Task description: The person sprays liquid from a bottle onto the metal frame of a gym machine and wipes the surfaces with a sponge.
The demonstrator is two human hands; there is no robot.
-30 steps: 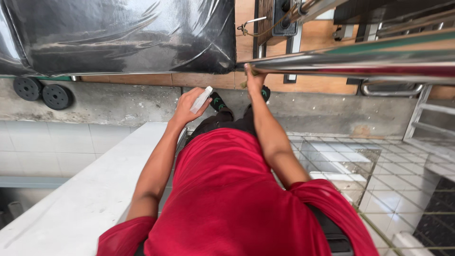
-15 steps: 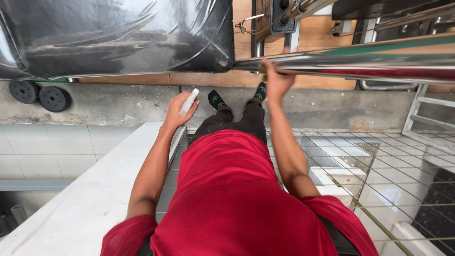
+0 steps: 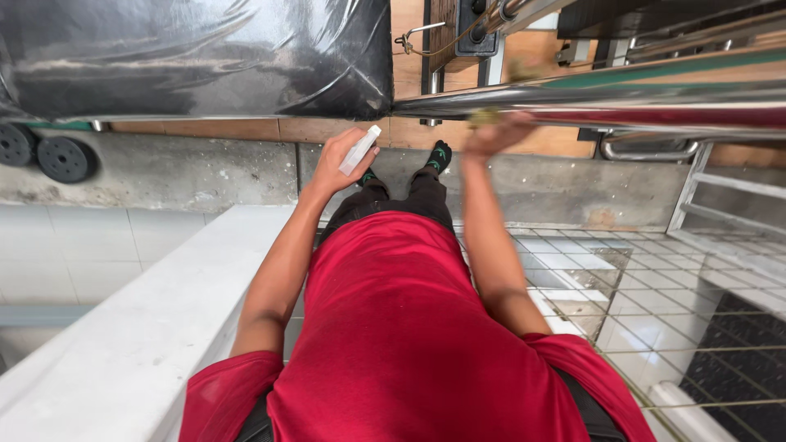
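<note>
Black plastic-wrapped pad point(image 3: 196, 57) spans upper left; polished steel bar point(image 3: 589, 96) runs right of it. Right hand point(image 3: 499, 133), blurred, lies against the bar's underside over a yellowish cloth point(image 3: 485, 117); grip cannot be told. Left hand point(image 3: 337, 162) closed around small white spray bottle point(image 3: 360, 150), below the pad's edge

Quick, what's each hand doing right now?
Left hand: closed around a small white bottle.
Right hand: blurred, pressed against the shiny metal bar; grip cannot be told.

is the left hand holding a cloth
No, the left hand holds a small white spray bottle, while the right hand is at the shiny metal bar.
</note>
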